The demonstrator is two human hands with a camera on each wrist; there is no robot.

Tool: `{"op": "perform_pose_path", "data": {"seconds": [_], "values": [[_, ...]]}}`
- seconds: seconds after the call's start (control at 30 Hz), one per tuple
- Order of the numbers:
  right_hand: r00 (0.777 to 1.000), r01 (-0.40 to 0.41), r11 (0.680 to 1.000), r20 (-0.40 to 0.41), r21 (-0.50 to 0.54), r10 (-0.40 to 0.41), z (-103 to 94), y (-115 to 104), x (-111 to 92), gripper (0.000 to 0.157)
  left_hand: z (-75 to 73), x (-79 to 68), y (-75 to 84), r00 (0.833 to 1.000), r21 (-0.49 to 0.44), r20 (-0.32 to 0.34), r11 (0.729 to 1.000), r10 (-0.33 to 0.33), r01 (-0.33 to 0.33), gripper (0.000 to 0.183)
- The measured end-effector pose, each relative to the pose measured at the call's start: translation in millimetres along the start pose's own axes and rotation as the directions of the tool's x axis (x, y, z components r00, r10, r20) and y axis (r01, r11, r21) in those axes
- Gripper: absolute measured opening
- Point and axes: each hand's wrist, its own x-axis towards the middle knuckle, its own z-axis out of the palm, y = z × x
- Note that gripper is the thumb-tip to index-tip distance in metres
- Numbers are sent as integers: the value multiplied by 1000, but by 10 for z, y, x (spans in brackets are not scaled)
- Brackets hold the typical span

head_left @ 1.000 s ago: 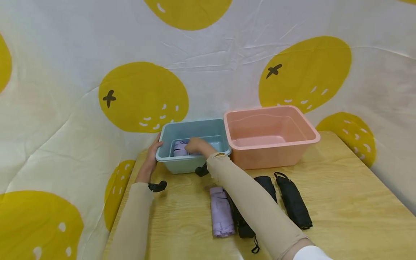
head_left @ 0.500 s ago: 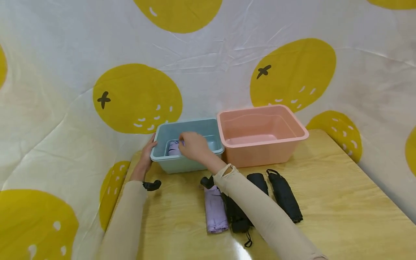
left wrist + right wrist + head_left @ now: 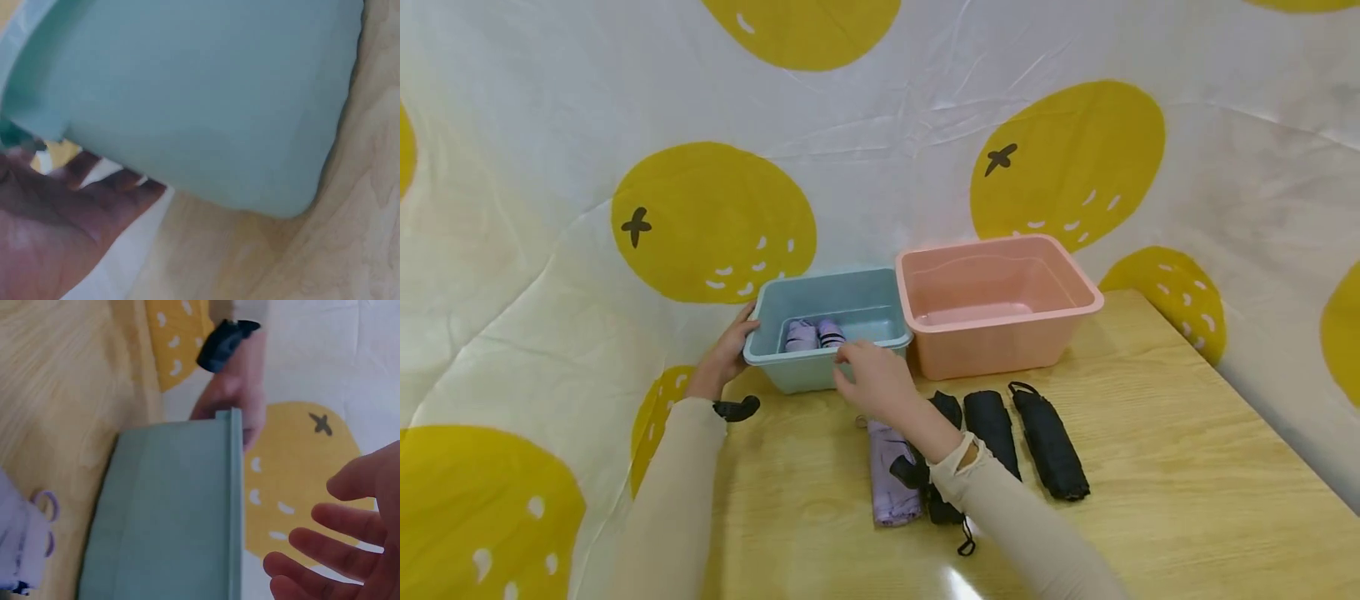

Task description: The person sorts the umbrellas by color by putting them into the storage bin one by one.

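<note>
Two folded lilac umbrellas [image 3: 801, 336] lie side by side in the pale blue plastic bin [image 3: 820, 374]. My left hand [image 3: 722, 356] holds the bin by its left end, with the thumb at the rim and the fingers along the outside wall [image 3: 119, 184]. In front of the bin, my right hand [image 3: 880, 382] is in the air, holding nothing, its fingers apart and slightly bent in the right wrist view. Below it on the table is another folded lilac umbrella [image 3: 892, 492], partly hidden by the hand and the wrist camera.
A larger pink bin [image 3: 1000, 348] stands against the blue one on its right. Three folded black umbrellas [image 3: 1051, 450] lie on the wooden table [image 3: 1180, 450], the left one partly behind my right forearm. Behind the bins hangs a white cloth [image 3: 880, 192] printed with yellow fruit.
My right hand has lifted out of the blue bin and come back toward me, leaving the lilac umbrella inside. The left hand stays at the bin's left end. The head view has shifted slightly.
</note>
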Motion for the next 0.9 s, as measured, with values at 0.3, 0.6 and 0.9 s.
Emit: {"op": "perform_pose_path", "data": {"seconds": [0.3,0.6,0.9], "values": [[993,-88,996,87,29,85,103,209,-349,23,121,144,-123,995,77,-82,996,56,-49,57],[971,-95,992,229,86,73,279,261,-712,27,-15,113,-320,995,112,-87,993,58,-48,57],[970,-229,970,107,82,220,425,270,-826,32,26,35,-97,997,102,-14,992,80,-78,58]]}}
